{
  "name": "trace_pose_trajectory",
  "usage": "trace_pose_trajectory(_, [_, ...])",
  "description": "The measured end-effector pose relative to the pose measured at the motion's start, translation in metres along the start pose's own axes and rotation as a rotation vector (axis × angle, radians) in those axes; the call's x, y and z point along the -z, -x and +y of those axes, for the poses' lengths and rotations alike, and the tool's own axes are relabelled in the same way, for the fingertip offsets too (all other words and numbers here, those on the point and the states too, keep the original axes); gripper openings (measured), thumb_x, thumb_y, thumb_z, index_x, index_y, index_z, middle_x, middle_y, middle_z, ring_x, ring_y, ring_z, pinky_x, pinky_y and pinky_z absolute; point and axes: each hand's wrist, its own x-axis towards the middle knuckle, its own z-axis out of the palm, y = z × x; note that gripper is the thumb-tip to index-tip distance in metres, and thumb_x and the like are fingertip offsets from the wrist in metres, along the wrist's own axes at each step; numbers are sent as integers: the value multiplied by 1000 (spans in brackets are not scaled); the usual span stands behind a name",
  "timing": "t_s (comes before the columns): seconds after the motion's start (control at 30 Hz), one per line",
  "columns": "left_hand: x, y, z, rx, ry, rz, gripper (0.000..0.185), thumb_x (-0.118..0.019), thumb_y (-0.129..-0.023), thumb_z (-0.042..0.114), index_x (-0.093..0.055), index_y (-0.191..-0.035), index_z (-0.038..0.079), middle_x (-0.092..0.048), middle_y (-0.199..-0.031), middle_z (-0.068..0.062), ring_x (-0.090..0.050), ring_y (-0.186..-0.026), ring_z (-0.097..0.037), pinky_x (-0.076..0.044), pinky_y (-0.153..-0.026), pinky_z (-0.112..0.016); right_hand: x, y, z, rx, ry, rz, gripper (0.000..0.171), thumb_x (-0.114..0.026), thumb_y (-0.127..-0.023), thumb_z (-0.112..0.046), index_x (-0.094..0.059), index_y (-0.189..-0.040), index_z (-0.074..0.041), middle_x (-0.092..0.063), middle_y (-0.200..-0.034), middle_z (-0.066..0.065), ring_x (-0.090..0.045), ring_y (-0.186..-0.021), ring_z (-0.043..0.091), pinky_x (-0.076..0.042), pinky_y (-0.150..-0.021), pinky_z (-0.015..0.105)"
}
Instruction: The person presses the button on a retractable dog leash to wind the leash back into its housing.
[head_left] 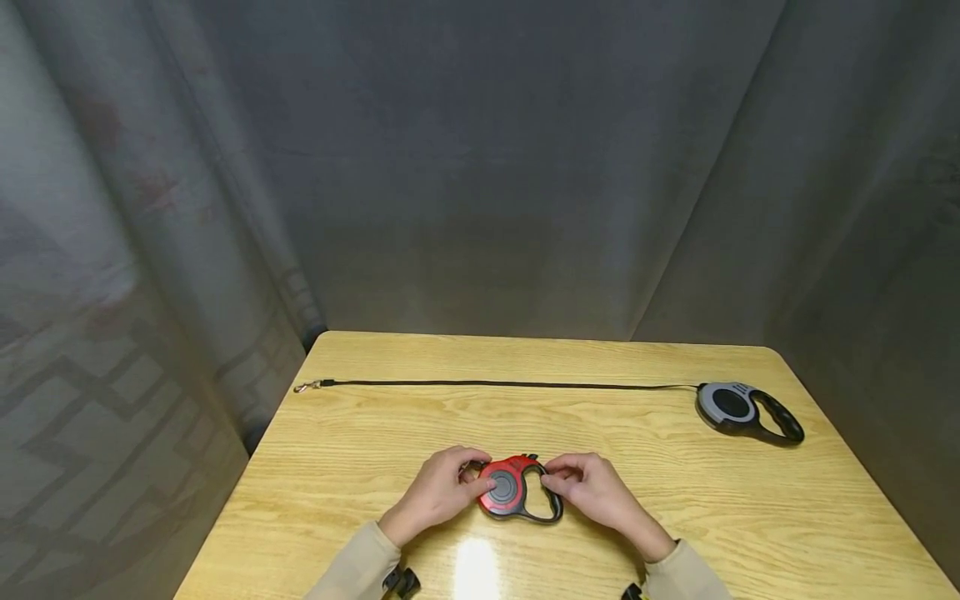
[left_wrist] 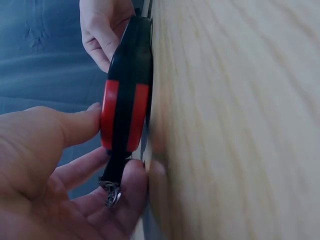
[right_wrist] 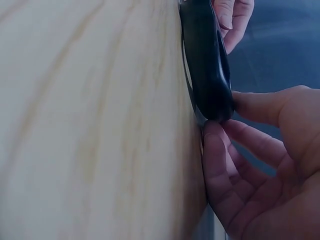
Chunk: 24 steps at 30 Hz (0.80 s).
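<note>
A red and black retractable leash (head_left: 506,489) lies flat on the wooden table (head_left: 750,517), near its front edge. My left hand (head_left: 459,477) holds the round red case from the left. In the left wrist view its thumb (left_wrist: 80,125) presses the red and black case (left_wrist: 125,100), and the fingers curl under the small metal clip (left_wrist: 111,192). My right hand (head_left: 558,479) grips the black handle loop from the right. The right wrist view shows its thumb (right_wrist: 260,107) and fingers (right_wrist: 215,160) pinching the end of the handle (right_wrist: 205,65).
A grey and black retractable leash (head_left: 731,406) lies at the back right. Its black cord (head_left: 510,384) runs straight left across the table to a metal clip (head_left: 306,387) near the left edge. Grey curtains hang behind and beside the table.
</note>
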Motion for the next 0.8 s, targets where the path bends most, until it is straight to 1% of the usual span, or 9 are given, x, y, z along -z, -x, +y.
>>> trace_pose_trajectory(0.07, [0, 0, -1, -8, -42, -1, 38, -81, -96, 37, -77, -124, 12, -72, -102, 2, -61, -82, -6, -48, -73, -25, 0, -1, 1, 5, 6, -2, 26, -82, -93, -24, -81, -110, -4, -77, -89, 0, -65, -73, 5, -51, -68, 21])
trace_pose_trajectory(0.17, [-1, 1, -2, -17, -109, 4, 38, -79, -97, 44, -78, -124, 17, -76, -116, 1, -69, -99, -15, -54, -85, -34, 0, -1, 1, 8, 4, -7, 26, -82, -93, -23, -81, -110, -4, -78, -90, 0, -66, -73, 5, -51, -67, 21])
trace_pose_trajectory(0.27, [-1, 1, -2, -27, -150, 11, 37, -77, -97, 46, -78, -124, 20, -77, -124, 1, -71, -116, -23, -55, -97, -43, 0, -1, 2, 11, -2, -13, 26, -82, -93, -23, -81, -111, -3, -78, -90, 1, -65, -72, 5, -50, -66, 21])
trace_pose_trajectory(0.3, [0, 1, -2, -28, -155, 12, 37, -77, -97, 46, -78, -124, 20, -77, -125, 1, -70, -118, -24, -55, -99, -45, 0, -1, 2, 14, -5, -15, 27, -82, -93, -23, -81, -111, -3, -78, -90, 1, -65, -72, 5, -50, -66, 21])
trace_pose_trajectory(0.37, [0, 1, -2, -27, -162, 10, 36, -77, -97, 45, -78, -124, 21, -77, -125, 2, -70, -119, -25, -54, -100, -46, 0, -1, 3, 15, -10, -18, 27, -82, -93, -23, -81, -110, -3, -78, -90, 1, -65, -72, 5, -50, -66, 21])
trace_pose_trajectory(0.43, [0, 1, -2, -27, -167, 5, 36, -78, -97, 44, -78, -124, 20, -77, -123, 3, -69, -117, -23, -54, -99, -45, 0, -2, 3, 11, -18, -25, 27, -82, -94, -24, -81, -111, -4, -77, -90, 1, -64, -72, 5, -50, -65, 21])
trace_pose_trajectory(0.63, [1, 1, -1, -49, -176, 4, 36, -78, -98, 42, -78, -124, 17, -76, -115, 1, -68, -107, -20, -54, -91, -38, 1, -4, 5, -9, -24, -35, 27, -82, -94, -26, -81, -111, -6, -77, -90, 1, -64, -73, 8, -49, -65, 21])
trace_pose_trajectory(0.8, [1, 0, 0, -58, -184, 14, 37, -77, -98, 40, -77, -126, 15, -76, -115, -1, -69, -109, -22, -54, -92, -39, 2, -5, 6, -14, -27, -37, 28, -82, -94, -26, -81, -112, -6, -76, -90, 1, -63, -73, 9, -48, -64, 21])
